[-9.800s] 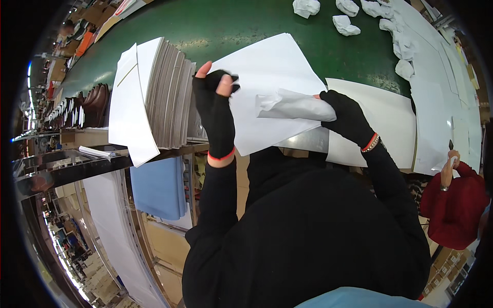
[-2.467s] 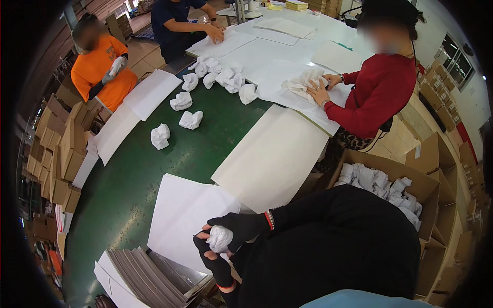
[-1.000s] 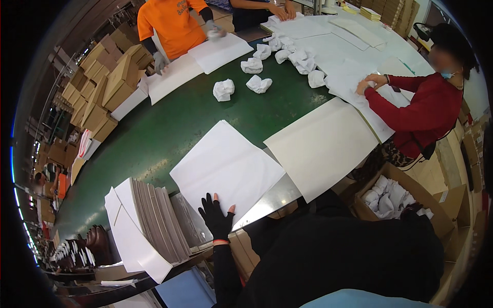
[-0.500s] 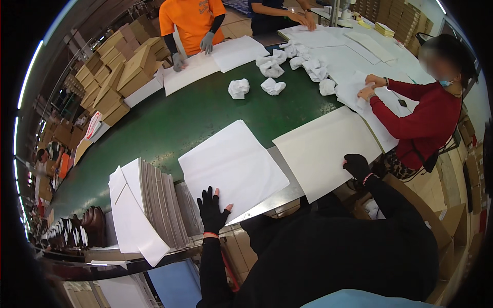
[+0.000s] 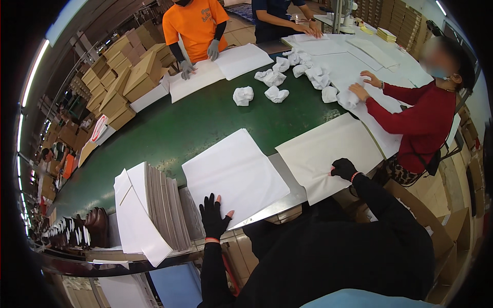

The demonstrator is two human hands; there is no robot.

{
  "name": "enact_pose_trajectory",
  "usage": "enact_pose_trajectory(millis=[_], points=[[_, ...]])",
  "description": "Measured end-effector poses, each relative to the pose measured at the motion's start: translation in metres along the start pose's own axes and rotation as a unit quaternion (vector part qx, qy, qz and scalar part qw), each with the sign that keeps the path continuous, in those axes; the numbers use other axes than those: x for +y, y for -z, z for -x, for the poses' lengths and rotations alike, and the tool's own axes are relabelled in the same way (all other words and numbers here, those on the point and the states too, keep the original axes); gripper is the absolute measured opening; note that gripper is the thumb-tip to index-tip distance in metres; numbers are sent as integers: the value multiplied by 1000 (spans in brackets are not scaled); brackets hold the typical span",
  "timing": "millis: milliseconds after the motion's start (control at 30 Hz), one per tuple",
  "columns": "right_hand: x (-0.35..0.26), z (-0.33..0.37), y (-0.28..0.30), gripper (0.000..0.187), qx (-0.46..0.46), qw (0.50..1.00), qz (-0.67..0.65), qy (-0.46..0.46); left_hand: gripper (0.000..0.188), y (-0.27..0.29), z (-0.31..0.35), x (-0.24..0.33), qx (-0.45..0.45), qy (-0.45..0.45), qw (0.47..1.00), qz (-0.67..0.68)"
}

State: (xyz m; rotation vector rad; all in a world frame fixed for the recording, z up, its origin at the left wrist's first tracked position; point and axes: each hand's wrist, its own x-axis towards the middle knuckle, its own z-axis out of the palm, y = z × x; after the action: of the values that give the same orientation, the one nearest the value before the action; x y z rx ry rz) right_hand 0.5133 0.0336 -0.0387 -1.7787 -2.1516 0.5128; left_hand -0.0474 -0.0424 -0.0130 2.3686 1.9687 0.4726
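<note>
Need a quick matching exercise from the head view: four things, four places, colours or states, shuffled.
Things
1. left hand
2. right hand
3. shoes
4. paper stack

Places, colours, states
A. brown, toward the picture's left edge
B. bunched on the cream sheet, which puckers there
C. white on top, grey-brown edges
D. spread on the white sheet

Pairs: 1-D, 2-B, 3-A, 4-C
</note>
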Motion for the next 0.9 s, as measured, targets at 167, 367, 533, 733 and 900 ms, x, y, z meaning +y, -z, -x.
enact_pose_trajectory(millis=[167, 367, 533, 733, 900], points=[[14, -7, 3, 33, -52, 998, -19, 3, 76, 0, 1, 0, 5, 1, 1000, 5], [41, -21, -7, 30, -89, 988, 85, 98, 75, 0, -1, 2, 13, 2, 1000, 18], [2, -37, 30, 32, -301, 954, 3, -5, 75, 3, 3, 0, 6, 6, 1000, 12], [0, -23, 24, 34, -175, 979, 50, 92, 78, 0, 1, 0, -16, 11, 1000, 2], [9, -25, 12, 34, -172, 977, 59, 114, 79, 0, 4, -2, -36, 19, 999, 0]])
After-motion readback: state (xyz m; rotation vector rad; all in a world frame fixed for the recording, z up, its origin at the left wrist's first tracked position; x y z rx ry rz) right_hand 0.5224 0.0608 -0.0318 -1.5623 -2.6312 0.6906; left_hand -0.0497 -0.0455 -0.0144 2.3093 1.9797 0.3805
